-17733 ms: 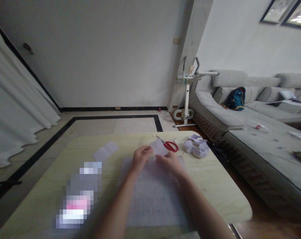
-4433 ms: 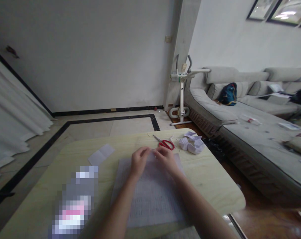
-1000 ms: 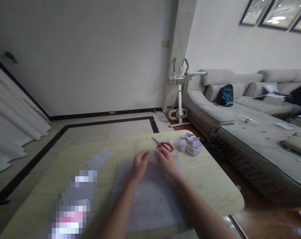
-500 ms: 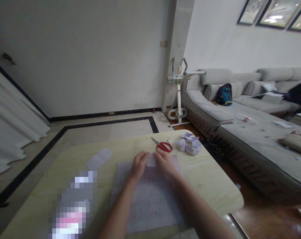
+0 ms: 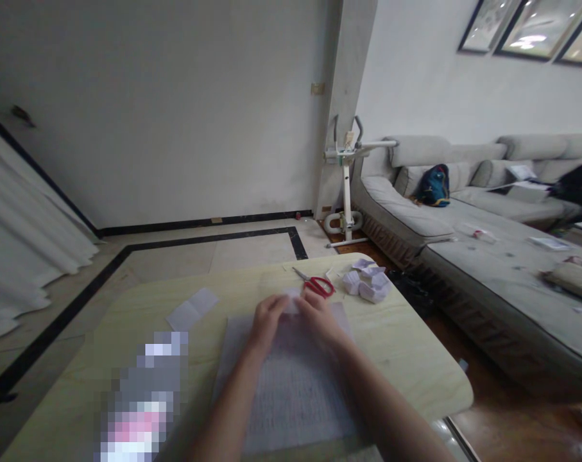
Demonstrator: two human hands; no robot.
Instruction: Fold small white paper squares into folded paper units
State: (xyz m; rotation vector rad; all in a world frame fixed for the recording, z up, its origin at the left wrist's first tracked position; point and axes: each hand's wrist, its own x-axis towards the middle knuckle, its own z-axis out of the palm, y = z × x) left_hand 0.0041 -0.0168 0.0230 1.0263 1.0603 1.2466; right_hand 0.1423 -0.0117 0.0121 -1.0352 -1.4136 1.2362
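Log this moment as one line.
left hand: holds small white paper | right hand: holds same paper | nearby: red-handled scissors, folded paper pieces | beneath hands: large sheet

- Nothing can be read with certainty on any surface in the head view.
- Large sheet (image 5: 295,391) on the table (image 5: 410,359): many close rows of small marks run across it (print or handwriting, I cannot tell which), with faint reddish traces among the darker ones; too blurred for a single letter or number.
- Pixelated patch (image 5: 144,391) at the left of the table: coarse blocks of white, grey and pink, so any wording there is unreadable.
- Flat pale item (image 5: 550,244) on the sofa (image 5: 507,276): bluish marking, too small to make out.
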